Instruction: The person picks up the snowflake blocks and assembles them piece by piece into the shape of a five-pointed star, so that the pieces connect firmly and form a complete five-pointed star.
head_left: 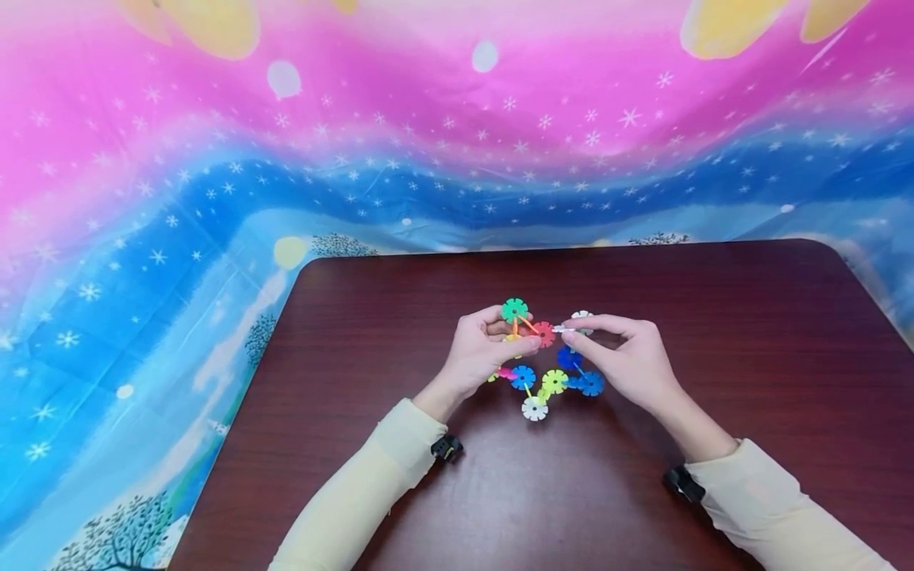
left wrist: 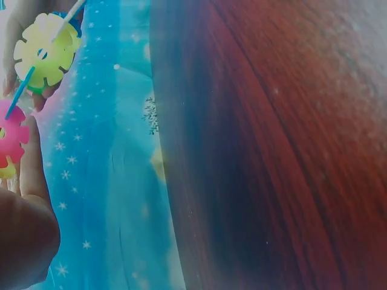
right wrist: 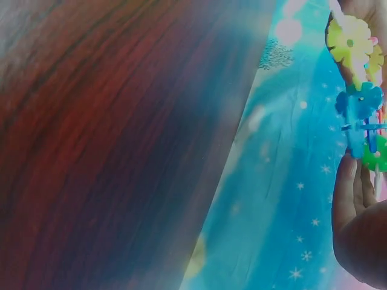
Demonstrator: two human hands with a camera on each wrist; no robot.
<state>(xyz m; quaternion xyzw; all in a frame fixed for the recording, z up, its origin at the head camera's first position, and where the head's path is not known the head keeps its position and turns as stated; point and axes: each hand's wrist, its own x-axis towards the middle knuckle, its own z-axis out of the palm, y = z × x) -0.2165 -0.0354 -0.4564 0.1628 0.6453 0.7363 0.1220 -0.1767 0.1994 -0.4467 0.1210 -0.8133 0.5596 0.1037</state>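
A chain of notched plastic discs in many colours hangs between both hands, above the table. My left hand point(head_left: 474, 349) pinches the chain near a red disc point(head_left: 546, 335), its thumb tip at that disc's edge. A green disc point(head_left: 514, 310) stands up over the left fingers. My right hand point(head_left: 635, 358) pinches a white disc point(head_left: 560, 328), seen edge-on against the red one. Lower in the loop hang a blue disc point(head_left: 524, 377), a yellow disc point(left wrist: 47, 51) and a white disc point(head_left: 534, 409). Fingers hide parts of the chain.
The dark red-brown wooden table point(head_left: 543, 492) spreads under both arms. Behind it hangs a pink and blue cloth point(head_left: 428, 143) with snowflakes. Each cream sleeve has a black strap device point(head_left: 447, 448) near its cuff.
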